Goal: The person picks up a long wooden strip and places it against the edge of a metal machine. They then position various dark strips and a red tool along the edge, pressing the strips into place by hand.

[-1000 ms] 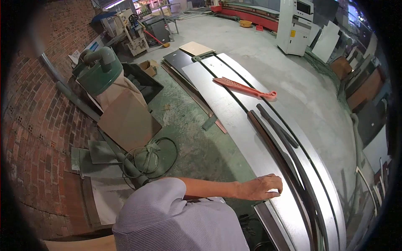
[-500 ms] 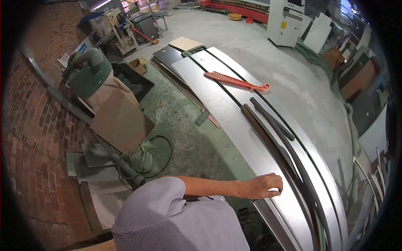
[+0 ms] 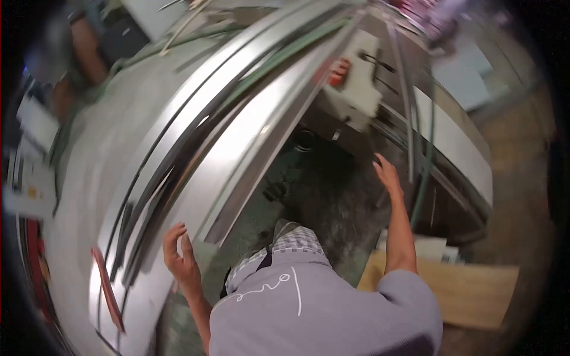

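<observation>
My left hand (image 3: 181, 255) is over the near edge of the long metal-topped table (image 3: 205, 178), fingers apart and nothing in them. My right hand (image 3: 387, 174) is held out in the air at the right, fingers spread and empty, above the dark floor. Dark strips (image 3: 155, 209) lie lengthwise on the table. Toward the table's lower left end lies a red-orange plastic tool (image 3: 107, 289). A metal profile (image 3: 261, 160) runs along the table's inner edge. The view is partly blurred by motion.
A machine with a pale top (image 3: 359, 89) and a red part (image 3: 339, 72) stands ahead. Metal rails (image 3: 408, 118) and a green hose (image 3: 426, 178) are at the right. A wooden board (image 3: 457, 291) lies at the lower right. Panels (image 3: 32, 124) lean at the far left.
The view has swung round, so the table now lies on the left. Both hands now show, with one arm at each side; the machine and wooden board have come into view.
</observation>
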